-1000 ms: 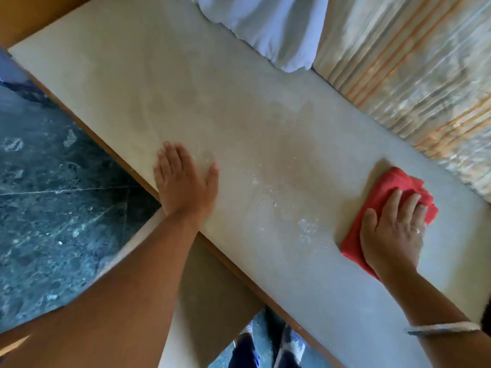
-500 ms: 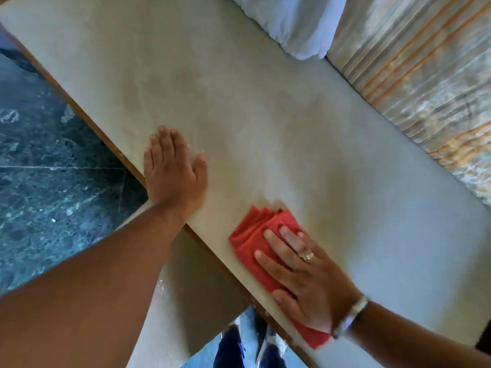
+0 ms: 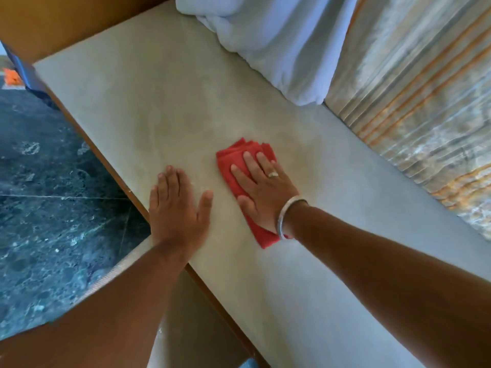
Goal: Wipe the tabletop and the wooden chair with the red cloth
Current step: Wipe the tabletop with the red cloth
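Right hand (image 3: 261, 192) pressed flat, fingers straight, on the folded red cloth (image 3: 233, 155), midway between the tabletop's (image 3: 159, 102) near and far edges. Left hand (image 3: 176, 211) lay flat and empty at the near edge, just beside it. Nothing gripped the cloth, so a quick stroke could've slid the palm off or unfolded it.

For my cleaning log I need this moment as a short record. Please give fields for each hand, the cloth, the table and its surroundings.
left hand: flat on the tabletop near its front edge, fingers straight, holds nothing
right hand: presses flat on the red cloth, fingers straight
red cloth: folded, lies on the tabletop, apart from the left hand
tabletop: pale, with a wooden edge
white fabric: bunched at the far side
floor: dark stone
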The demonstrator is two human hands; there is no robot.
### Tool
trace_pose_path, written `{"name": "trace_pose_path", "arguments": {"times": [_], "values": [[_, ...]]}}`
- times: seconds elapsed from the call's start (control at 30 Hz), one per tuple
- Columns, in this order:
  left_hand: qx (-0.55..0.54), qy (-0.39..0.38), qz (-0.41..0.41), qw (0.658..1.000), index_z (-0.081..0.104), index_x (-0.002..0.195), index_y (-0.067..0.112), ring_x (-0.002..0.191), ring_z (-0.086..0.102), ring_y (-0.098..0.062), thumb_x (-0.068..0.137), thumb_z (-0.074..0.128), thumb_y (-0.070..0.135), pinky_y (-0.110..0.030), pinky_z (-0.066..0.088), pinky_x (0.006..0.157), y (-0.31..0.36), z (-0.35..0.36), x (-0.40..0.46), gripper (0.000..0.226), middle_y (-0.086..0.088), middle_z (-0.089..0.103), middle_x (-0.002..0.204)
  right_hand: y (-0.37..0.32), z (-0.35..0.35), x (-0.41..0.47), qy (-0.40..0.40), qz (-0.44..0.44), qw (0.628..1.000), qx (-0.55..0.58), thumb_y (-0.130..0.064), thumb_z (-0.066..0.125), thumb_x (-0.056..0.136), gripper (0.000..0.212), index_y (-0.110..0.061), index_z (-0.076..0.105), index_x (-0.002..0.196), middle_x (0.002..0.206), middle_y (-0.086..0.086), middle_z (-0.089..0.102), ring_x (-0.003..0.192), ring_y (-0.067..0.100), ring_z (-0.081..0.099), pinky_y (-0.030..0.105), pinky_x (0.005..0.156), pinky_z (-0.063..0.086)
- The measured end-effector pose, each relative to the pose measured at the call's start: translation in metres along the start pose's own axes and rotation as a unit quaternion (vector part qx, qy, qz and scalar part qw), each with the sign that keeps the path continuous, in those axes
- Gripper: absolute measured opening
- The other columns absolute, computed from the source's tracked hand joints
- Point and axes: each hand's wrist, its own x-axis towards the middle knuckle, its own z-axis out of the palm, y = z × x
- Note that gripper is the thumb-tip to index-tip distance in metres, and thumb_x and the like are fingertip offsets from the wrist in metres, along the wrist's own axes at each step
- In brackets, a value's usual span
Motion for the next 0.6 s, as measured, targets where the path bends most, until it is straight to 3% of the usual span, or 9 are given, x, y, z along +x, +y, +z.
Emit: {"name": "trace_pose_path", "arguments": {"times": [0.07,0.13,0.23,0.33,0.4,0.5,0.6], "values": [[-0.004,-0.016,0.007,1.000,0.008,0.155,0.004,0.152,0.005,-0.031,0.087,-0.005,0.070,-0.043,0.004,0.122,0.002,-0.002,-0.003,0.096,-0.018,0.007,0.164,-0.004,0.008,-0.068,-0.026,-0.090,0.996,0.000,-0.049,0.034,0.091,0.066,-0.025,0.018,0.150,0.159,0.014,0.018,0.146,0.038,0.009,0.053,0.118,0.010],[0.004,-0.025,0.011,1.000,0.008,0.155,0.003,0.151,0.006,-0.033,0.086,-0.007,0.074,-0.043,0.004,0.120,0.003,-0.005,-0.004,0.100,-0.020,0.008,0.163,0.021,0.013,-0.140,-0.050,-0.118,0.992,0.021,-0.051,0.035,0.093,0.064,-0.025,0.024,0.150,0.158,0.013,0.023,0.146,0.036,0.012,0.048,0.119,0.011],[0.021,-0.029,0.003,0.999,0.008,0.154,0.001,0.151,0.009,-0.034,0.090,0.002,0.072,-0.046,0.008,0.121,0.002,-0.003,0.000,0.096,-0.021,0.011,0.162,0.095,0.001,-0.173,-0.088,0.040,0.995,0.012,-0.061,0.016,0.093,0.070,-0.019,0.027,0.148,0.153,0.022,0.029,0.145,0.038,0.010,0.043,0.118,0.014],[0.030,-0.032,-0.004,0.999,0.012,0.154,0.001,0.150,0.013,-0.035,0.093,0.010,0.069,-0.047,0.012,0.120,0.001,0.002,0.001,0.091,-0.023,0.015,0.161,0.134,-0.015,-0.091,-0.068,0.212,0.975,0.006,-0.064,0.006,0.086,0.080,-0.017,0.018,0.150,0.157,0.024,0.015,0.145,0.042,0.006,0.050,0.117,0.013],[0.021,-0.037,-0.002,0.999,0.011,0.154,0.000,0.150,0.013,-0.035,0.091,0.006,0.070,-0.047,0.011,0.120,0.001,0.000,0.004,0.093,-0.023,0.015,0.161,0.119,-0.018,-0.012,-0.046,0.246,0.968,-0.006,-0.056,0.008,0.085,0.077,-0.018,0.011,0.152,0.159,0.023,0.009,0.146,0.040,0.004,0.050,0.119,0.009],[-0.012,-0.053,0.016,0.998,-0.002,0.154,0.003,0.152,0.001,-0.033,0.084,-0.007,0.074,-0.044,-0.001,0.121,-0.001,-0.008,-0.004,0.100,-0.020,0.000,0.163,0.044,-0.021,0.066,-0.020,0.201,0.979,0.000,-0.048,0.023,0.094,0.066,-0.020,0.008,0.152,0.160,0.020,0.006,0.146,0.040,0.004,0.052,0.118,0.009],[-0.108,-0.026,0.023,0.994,-0.010,0.154,0.009,0.151,-0.011,-0.033,0.084,-0.008,0.078,-0.042,-0.012,0.119,-0.020,-0.022,0.008,0.098,-0.016,-0.015,0.162,-0.032,-0.011,0.034,-0.020,0.032,0.999,0.017,-0.050,0.027,0.089,0.068,-0.026,0.012,0.151,0.160,0.016,0.011,0.146,0.041,0.006,0.055,0.118,0.010]]}}
